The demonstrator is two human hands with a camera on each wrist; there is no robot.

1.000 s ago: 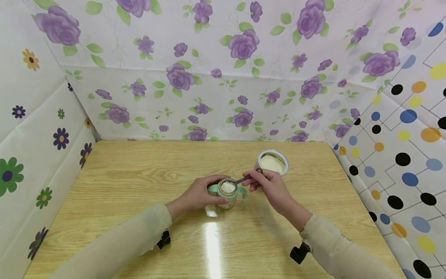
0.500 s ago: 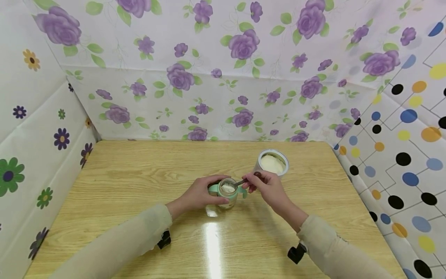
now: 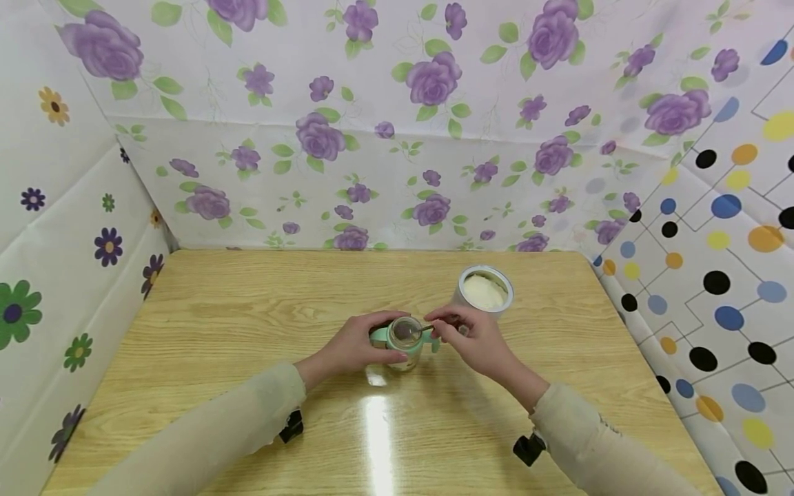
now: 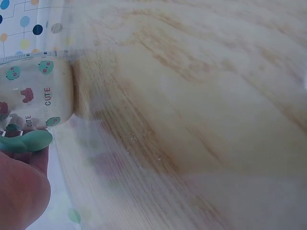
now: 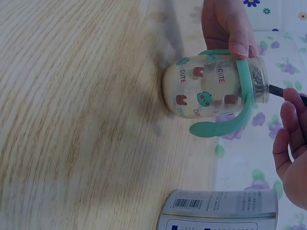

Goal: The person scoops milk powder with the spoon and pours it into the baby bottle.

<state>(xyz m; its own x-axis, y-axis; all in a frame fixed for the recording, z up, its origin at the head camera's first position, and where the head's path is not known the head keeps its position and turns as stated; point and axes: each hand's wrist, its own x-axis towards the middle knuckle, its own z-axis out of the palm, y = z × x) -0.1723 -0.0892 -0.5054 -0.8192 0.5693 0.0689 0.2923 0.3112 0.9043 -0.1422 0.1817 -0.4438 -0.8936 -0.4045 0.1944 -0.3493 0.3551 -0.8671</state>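
My left hand (image 3: 362,342) holds a clear baby bottle (image 5: 192,88) with a mint-green two-handled collar (image 5: 245,81). The bottle stands upright on the table, open at the top, with pale contents visible through its printed wall. Thumb and fingers lie around its left side, next to one handle. My right hand (image 3: 484,344) pinches a dark spoon (image 5: 276,90) by its handle, just right of the mouth. The spoon's bowl is inside the bottle's neck. Behind my right hand stands an open can (image 3: 460,293) of cream-coloured powder (image 3: 484,292).
The wooden table (image 3: 260,296) runs back to a flowered cloth (image 3: 372,186) and is flanked by patterned cloths left and right. In the left wrist view, small white specks (image 4: 134,139) lie on the table near the bottle.
My right hand has shifted slightly left and turned the spoon in the bottle's mouth. The white powder heaped there earlier has gone from view. My left hand and the bottle stay put.
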